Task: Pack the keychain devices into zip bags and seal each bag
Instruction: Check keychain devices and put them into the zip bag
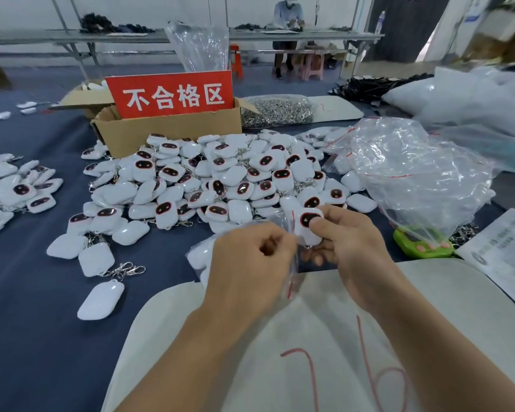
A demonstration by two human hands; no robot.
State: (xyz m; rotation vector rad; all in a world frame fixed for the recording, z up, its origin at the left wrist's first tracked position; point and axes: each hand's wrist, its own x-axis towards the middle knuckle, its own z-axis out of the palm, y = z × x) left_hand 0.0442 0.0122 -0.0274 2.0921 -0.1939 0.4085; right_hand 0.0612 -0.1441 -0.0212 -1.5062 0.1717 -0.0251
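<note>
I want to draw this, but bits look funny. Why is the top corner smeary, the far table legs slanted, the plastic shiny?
Head view, top right corner: motion blur. Head view, far table: the wide lens slants its legs. Head view, crumpled plastic bags: white glare. Head view, middle: the left hand pinching a zip bag and right hand holding a keychain look sharp.

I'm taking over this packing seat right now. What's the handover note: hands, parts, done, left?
Left hand pinches the edge of a clear zip bag. Right hand holds one keychain device at the bag's mouth; the bag looks unsealed.
Unpacked pile lies ahead on the blue table, spare bags heaped to its right.
Done: bagged devices seem to lie beyond the left hand.
Left: slide this device in, seal, then work through the pile.
</note>
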